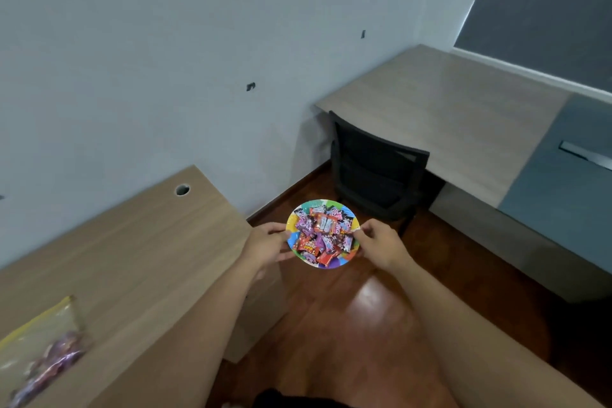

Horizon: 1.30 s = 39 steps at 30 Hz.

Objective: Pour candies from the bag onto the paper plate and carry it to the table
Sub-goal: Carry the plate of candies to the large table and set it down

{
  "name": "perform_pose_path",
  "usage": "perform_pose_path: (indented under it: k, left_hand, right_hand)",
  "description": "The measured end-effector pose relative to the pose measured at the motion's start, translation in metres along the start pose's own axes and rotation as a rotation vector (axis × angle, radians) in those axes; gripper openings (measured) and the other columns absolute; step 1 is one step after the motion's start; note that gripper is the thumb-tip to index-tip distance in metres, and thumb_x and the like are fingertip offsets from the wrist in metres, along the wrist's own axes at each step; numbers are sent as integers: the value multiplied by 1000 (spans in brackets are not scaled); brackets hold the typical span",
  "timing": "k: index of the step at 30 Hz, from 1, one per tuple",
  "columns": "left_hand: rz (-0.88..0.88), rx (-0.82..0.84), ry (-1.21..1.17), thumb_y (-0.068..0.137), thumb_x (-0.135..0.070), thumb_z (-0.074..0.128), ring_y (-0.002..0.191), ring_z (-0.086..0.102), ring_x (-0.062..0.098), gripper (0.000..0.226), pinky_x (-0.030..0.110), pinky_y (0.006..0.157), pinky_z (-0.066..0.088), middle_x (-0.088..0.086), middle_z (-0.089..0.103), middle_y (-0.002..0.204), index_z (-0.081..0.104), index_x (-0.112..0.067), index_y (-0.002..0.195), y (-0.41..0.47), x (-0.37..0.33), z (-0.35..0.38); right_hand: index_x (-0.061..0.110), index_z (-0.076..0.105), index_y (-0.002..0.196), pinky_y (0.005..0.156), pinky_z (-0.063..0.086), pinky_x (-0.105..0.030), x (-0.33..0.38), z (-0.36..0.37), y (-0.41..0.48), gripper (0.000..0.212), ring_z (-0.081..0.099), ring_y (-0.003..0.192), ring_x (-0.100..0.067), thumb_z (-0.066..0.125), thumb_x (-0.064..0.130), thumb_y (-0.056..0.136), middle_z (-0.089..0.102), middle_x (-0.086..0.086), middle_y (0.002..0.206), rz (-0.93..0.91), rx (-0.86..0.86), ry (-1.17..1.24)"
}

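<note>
paper plate [290, 225] heaped with candies [323, 233], held in the air above the wooden floor [357, 325] | left hand [265, 243] grasps its left rim; right hand [381, 243] pinches its right rim | bag [39, 348] lies at near-left edge of desk [132, 258]

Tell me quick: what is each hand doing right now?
Left hand: closed on the left rim of the round multicoloured paper plate of wrapped candies.
Right hand: closed on its right rim.

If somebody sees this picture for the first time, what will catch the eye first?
The colourful paper plate heaped with candies, held over the wooden floor by the left hand and right hand at its opposite edges. Next, the candy bag on the near desk, lower left.
</note>
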<state>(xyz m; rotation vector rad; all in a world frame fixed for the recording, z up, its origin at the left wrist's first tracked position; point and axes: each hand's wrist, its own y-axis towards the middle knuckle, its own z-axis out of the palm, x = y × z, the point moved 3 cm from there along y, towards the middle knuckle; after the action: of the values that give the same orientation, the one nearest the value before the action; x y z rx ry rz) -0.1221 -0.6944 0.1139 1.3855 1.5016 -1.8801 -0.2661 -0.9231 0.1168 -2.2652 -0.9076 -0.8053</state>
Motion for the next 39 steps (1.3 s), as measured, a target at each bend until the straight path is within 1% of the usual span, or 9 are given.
perform_pose_path:
  k: [2,4,7,15,19,24,28,34,39]
  left_hand:
    - [7,23,13,104,-11,69,89,84,19,5,29,64,68,13,83,108,71,-14,107,-8,1,32]
    - [8,49,31,104,-12,69,89,85,19,6,30,66,68,12,84,107,72,-16,105,-15,3,64]
    - [11,91,51,103,-12,70,86,86,17,7,31,67,69,10,85,103,73,-14,109,-25,5,110]
    - [45,242,165,104,-13,68,83,86,14,8,29,65,68,9,85,102,73,-17,108,-48,-8,231]
    - [52,342,203,105,-10,65,82,84,15,15,28,64,68,11,83,104,71,-9,119,-48,-19,294]
    - [52,451,257,105,-8,64,92,81,23,25,33,73,68,17,82,114,67,-2,129,-41,-24,377]
    - [64,532,291,106,-10,63,99,81,24,27,32,71,68,16,82,116,67,-4,132,-28,-30,447]
    - [45,632,334,105,-11,65,93,83,21,23,32,71,69,13,83,111,69,-6,128,2,-46,552]
    - [-2,686,396,105,-11,66,99,83,24,22,33,73,69,14,82,114,69,-7,126,32,-53,628]
  right_hand:
    - [21,67,96,60,62,-31,-25,-25,-7,23,78,66,-7,65,44,101,80,3,76,12,-33,14]
    - [21,68,95,58,56,-26,-49,-49,-15,23,76,61,-3,65,43,100,80,3,70,31,-53,33]
    - [19,67,94,64,60,-30,-84,-84,-28,23,77,61,-4,65,41,99,81,2,68,47,-78,74]
    - [18,67,92,67,66,-35,-164,-173,-63,23,79,63,-7,67,40,98,81,1,71,121,-208,163]
    - [15,67,94,73,67,-39,-202,-211,-74,20,80,62,-8,67,34,98,82,1,77,173,-297,205]
    - [16,68,92,74,66,-41,-251,-256,-80,19,80,66,-10,68,34,97,80,2,85,263,-395,212]
    - [15,68,92,82,66,-47,-289,-298,-73,19,80,83,-23,67,34,96,80,-2,92,332,-464,212]
    - [13,66,94,77,69,-50,-341,-358,-50,17,83,73,-20,68,30,98,81,-7,91,428,-531,312]
    - [9,67,97,82,68,-54,-380,-396,-23,21,83,71,-23,67,30,99,83,-10,83,503,-553,366]
